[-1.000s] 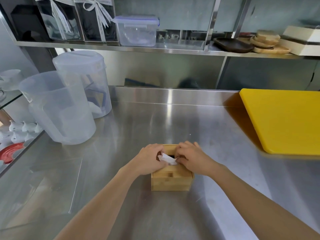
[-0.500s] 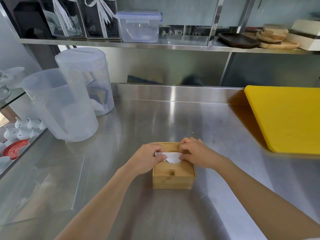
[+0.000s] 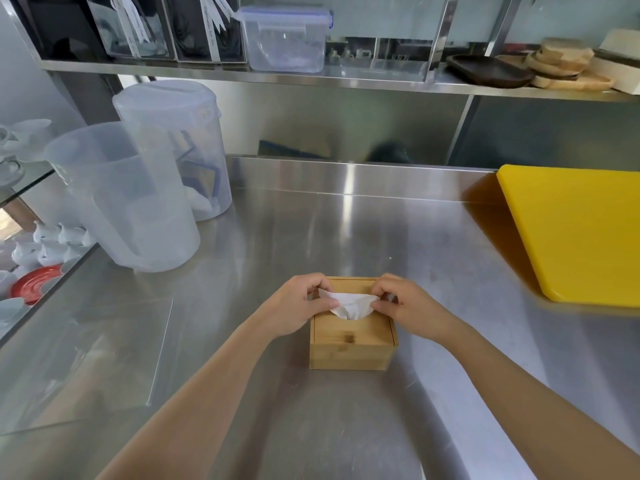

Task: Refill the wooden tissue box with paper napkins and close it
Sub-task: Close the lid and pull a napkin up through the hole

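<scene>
Both hands pinch a napkin above the closed box.

The box (image 3: 352, 341) sits on the steel counter (image 3: 346, 220), lid on, with a white napkin (image 3: 353, 304) poking up through the lid slot. The left hand (image 3: 298, 306) grips the napkin's left end and the right hand (image 3: 407, 306) its right end. Left of the box stand two clear jugs (image 3: 138, 202); to its right lies a yellow board (image 3: 581, 233).

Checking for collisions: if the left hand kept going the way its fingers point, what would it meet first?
Probably the right hand: the left hand points rightward across the box, both pinching the napkin between them.
</scene>
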Available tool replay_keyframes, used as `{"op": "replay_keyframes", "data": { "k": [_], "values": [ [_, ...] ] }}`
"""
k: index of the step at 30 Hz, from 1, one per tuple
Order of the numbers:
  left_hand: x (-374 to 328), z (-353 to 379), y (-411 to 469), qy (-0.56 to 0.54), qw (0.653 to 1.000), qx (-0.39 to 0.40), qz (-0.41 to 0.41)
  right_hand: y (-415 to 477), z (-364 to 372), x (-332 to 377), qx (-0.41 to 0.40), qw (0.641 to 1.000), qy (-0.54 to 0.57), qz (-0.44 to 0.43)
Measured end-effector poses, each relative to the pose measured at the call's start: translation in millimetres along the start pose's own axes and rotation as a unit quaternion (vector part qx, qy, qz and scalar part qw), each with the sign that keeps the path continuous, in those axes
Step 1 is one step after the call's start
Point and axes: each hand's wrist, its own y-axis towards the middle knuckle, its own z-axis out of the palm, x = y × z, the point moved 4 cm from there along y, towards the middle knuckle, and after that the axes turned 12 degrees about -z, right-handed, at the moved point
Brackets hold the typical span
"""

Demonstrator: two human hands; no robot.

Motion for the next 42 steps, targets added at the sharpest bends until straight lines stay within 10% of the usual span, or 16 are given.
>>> {"op": "replay_keyframes", "data": {
  "k": [37,42],
  "values": [
    [24.5,-4.6,4.5,-0.198,0.978,-0.052,-0.021,-12.9,9.1,-9.3,-0.268,0.907,0.316,0.075],
    [27.9,-4.7,3.7,-0.204,0.977,-0.045,-0.032,-12.1,12.4,-11.1,-0.170,0.961,0.191,0.105]
  ]
}}
